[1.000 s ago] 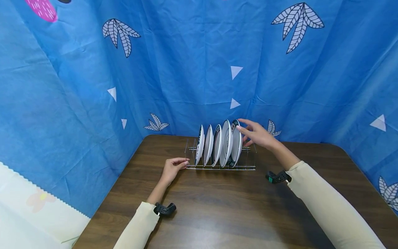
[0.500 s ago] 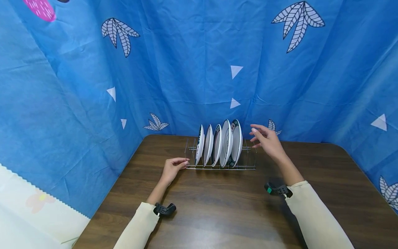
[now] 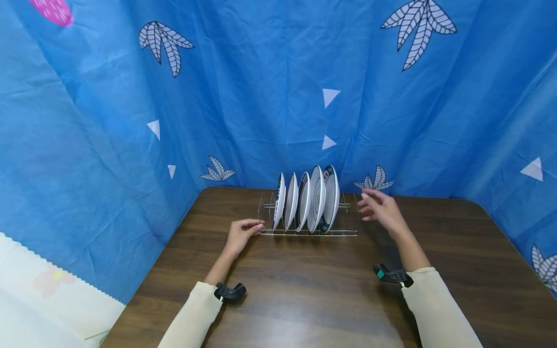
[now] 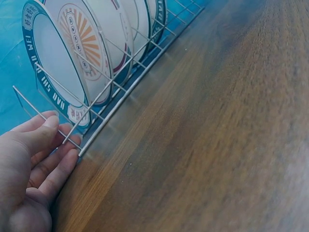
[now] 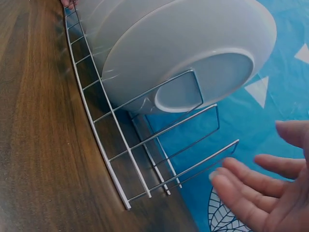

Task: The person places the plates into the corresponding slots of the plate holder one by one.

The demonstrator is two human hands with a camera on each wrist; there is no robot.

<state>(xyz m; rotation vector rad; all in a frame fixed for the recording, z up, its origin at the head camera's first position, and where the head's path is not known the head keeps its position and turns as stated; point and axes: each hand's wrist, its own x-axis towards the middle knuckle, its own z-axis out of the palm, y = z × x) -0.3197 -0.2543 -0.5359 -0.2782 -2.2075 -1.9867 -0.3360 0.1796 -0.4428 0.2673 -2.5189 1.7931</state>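
A wire dish rack holds several white plates standing on edge, side by side. At the right of the row stands a large plate with a dark patterned rim; its plain white underside faces the right wrist camera. A plate with a green lettered rim is at the left end. My left hand pinches the rack's left end wire between thumb and fingers. Just off the rack's right end, my right hand has loosely spread fingers and holds nothing.
The rack stands toward the back of a dark wooden table. A blue curtain with leaf prints hangs right behind it. Pale cloth lies at the lower left. Upright wire dividers stick up at the rack's right end.
My right hand has let go of the rightmost plate's rim and moved right and down, past the rack's end. The plates and my left hand have stayed in place.
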